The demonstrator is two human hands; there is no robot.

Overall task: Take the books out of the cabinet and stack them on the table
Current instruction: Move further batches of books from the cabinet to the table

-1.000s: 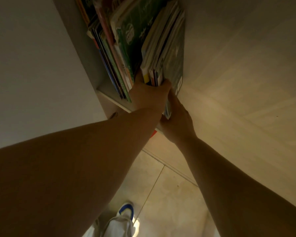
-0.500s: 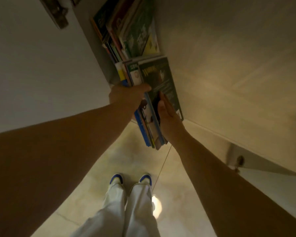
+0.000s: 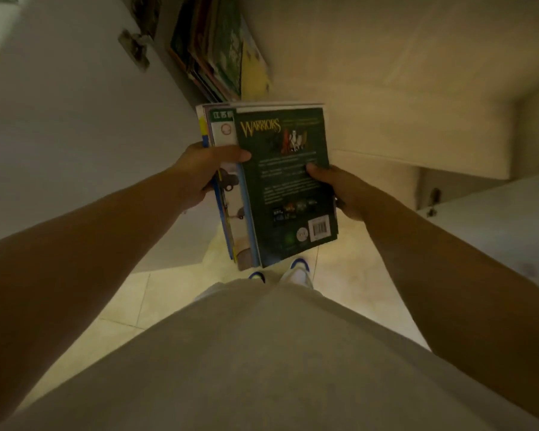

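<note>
Now: a small stack of books held between both hands, clear of the cabinet

Both hands grip one stack of books (image 3: 280, 181), lifted free with open air on every side. The left hand (image 3: 199, 172) clamps the stack's left edge, thumb laid across the top cover, fingers hidden beneath. The right hand (image 3: 339, 191) closes on the right edge, thumb on the dark green cover and the rest of it under the stack. Beyond the hands, further from the body, more books (image 3: 221, 54) lean in the cabinet (image 3: 386, 73), apart from the held stack. A white door (image 3: 59, 119) stands to the outside of the left hand; another door (image 3: 495, 219) lies outside the right. Below the hands is tiled floor (image 3: 346, 275) and the person's shoes (image 3: 299, 270), with room between.

The stack lies nearly flat, back cover up. Its long axis runs away from the body, tilted slightly to the left at the far end; the title end points at the cabinet, the barcode end at the person. Lower books jut out along the left edge.
</note>
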